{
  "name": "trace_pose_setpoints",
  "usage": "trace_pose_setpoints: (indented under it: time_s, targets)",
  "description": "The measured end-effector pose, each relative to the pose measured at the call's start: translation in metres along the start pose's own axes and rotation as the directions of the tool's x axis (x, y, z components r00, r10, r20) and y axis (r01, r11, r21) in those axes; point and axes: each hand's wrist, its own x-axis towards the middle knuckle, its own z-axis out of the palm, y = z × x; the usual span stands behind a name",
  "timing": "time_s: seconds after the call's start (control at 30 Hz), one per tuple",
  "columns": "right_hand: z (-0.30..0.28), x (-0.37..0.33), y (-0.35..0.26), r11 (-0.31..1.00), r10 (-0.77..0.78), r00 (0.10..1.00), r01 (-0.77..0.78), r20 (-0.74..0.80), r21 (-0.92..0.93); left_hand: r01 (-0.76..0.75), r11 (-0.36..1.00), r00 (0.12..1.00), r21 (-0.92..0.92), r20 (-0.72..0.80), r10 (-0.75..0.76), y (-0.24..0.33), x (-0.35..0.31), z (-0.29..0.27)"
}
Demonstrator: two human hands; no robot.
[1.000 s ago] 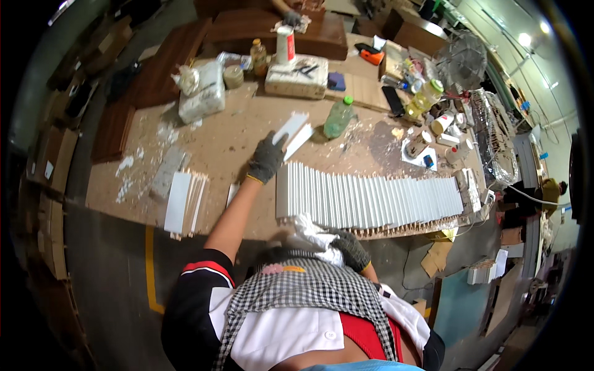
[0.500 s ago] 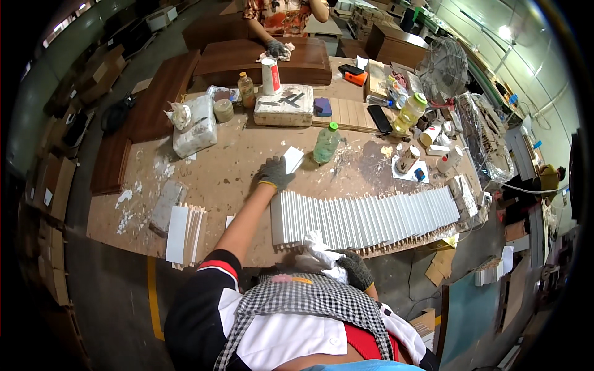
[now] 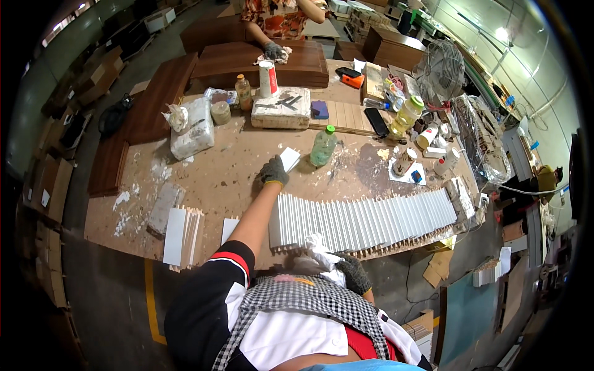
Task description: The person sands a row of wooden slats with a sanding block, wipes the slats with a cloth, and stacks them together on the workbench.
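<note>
My gloved left hand (image 3: 273, 171) reaches out over the middle of the table, its fingers closed at the near end of a white slat (image 3: 289, 159) with small wooden ends. Close to my apron, my gloved right hand (image 3: 356, 275) grips a crumpled white cloth (image 3: 320, 252). Part of that cloth lies against the front edge of a long row of white slats (image 3: 365, 219), set side by side with wooden tips showing. Left of my forearm, another white piece (image 3: 230, 229) shows; my arm hides whether it joins the held slat.
On the worktable (image 3: 216, 173) stand a green bottle (image 3: 323, 147), a stained white block (image 3: 281, 111) with a cup (image 3: 268, 79), and a yellow bottle (image 3: 405, 116). Several slats (image 3: 182, 235) lie front left. Across the table, a person's gloved hand (image 3: 273, 49) rests on a cloth atop brown panels.
My left hand and the slat have shifted only slightly. More of the white piece beside my forearm shows now. My right hand stays on the cloth.
</note>
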Motion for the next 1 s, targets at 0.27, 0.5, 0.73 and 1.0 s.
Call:
trace_pose_setpoints:
  time_s: [0.27,0.5,0.73,1.0]
  targets:
    - [0.002,0.010,-0.025,0.990,0.010,0.994,0.005,0.111,-0.138,0.035,0.996,0.999,-0.078,-0.033,-0.037,0.014,0.016,-0.003]
    - [0.007,-0.001,-0.026,0.956,0.279,0.950,-0.288,0.138,0.050,0.124,0.991,0.992,-0.049,-0.026,-0.125,0.009,0.037,0.011]
    - [-0.020,-0.004,0.046,0.790,-0.298,0.931,0.364,0.209,-0.493,-0.034,0.996,0.968,-0.087,-0.251,0.011,-0.009,-0.030,-0.007]
    - [-0.019,0.075,-0.022,0.821,-0.376,0.926,0.318,-0.030,-0.475,-0.031,0.958,0.758,-0.285,-0.632,-0.164,-0.129,-0.301,0.038]
